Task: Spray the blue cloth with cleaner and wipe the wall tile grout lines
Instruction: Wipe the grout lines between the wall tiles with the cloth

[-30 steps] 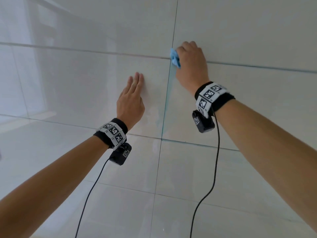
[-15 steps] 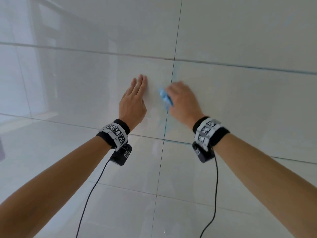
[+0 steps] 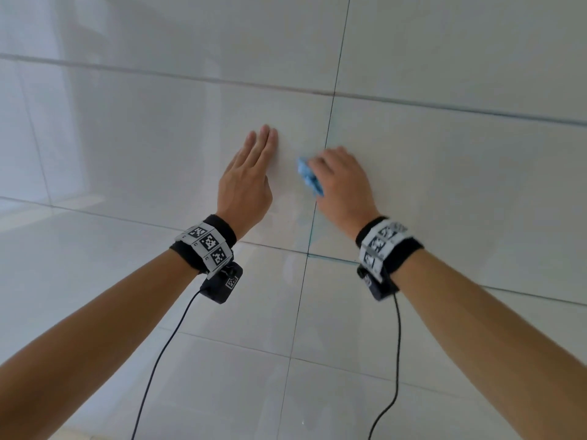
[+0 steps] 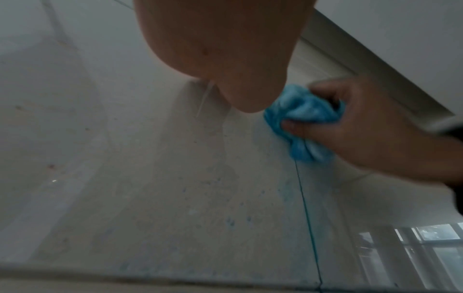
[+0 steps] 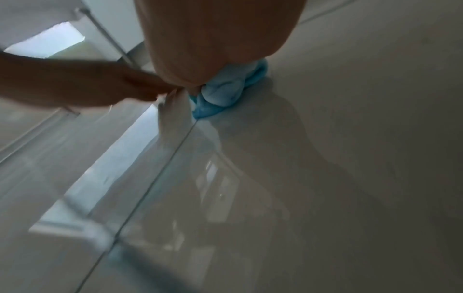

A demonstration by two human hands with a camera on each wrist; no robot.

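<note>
Left of the vertical grout line (image 3: 330, 122) on the white tiled wall (image 3: 127, 138), the left hand (image 3: 246, 182) lies flat with straight fingers against the tile, and on the line itself the right hand (image 3: 343, 182) grips the bunched blue cloth (image 3: 309, 179), pressing it to the wall.

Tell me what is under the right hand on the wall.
Under the right hand is the bunched blue cloth, gripped in its fingers and pressed to the vertical grout line. The grout beneath the cloth is covered, so its state cannot be seen.
</note>
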